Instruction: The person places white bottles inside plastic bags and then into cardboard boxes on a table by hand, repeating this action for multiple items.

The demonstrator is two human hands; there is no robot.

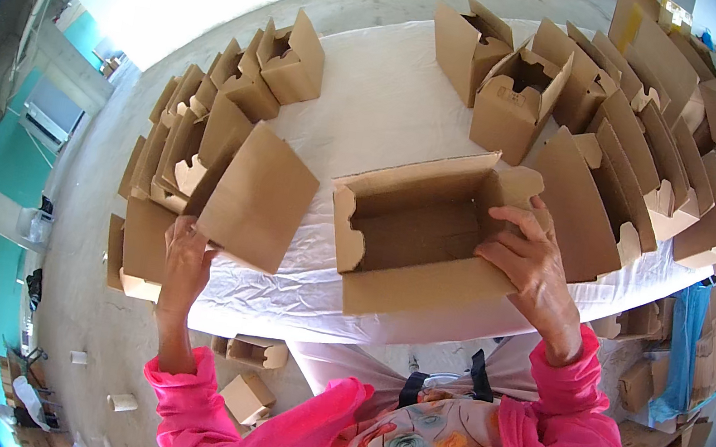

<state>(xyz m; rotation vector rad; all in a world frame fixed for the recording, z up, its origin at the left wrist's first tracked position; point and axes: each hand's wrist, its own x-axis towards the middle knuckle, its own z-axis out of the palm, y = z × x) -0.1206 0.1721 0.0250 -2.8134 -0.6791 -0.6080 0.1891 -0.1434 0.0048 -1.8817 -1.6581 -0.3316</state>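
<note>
An open, empty cardboard box (422, 287) lies tilted in front of me, its inside facing up and its notched flaps raised at both ends. My right hand (537, 262) grips its right end, the fingers bent over the wall. To the left, my left hand (187, 253) is closed on the lower edge of another cardboard box (261, 196), whose plain side faces me. The thumb and part of the fingers of my left hand are hidden by that box. The two boxes stand apart, with white cloth between them.
A white cloth (379, 71) covers the table. Rows of open cardboard boxes stand along its left side (176, 152) and right side (520, 109). More boxes (247, 395) lie on the floor below, and a blue plastic sheet (683, 352) hangs at the right.
</note>
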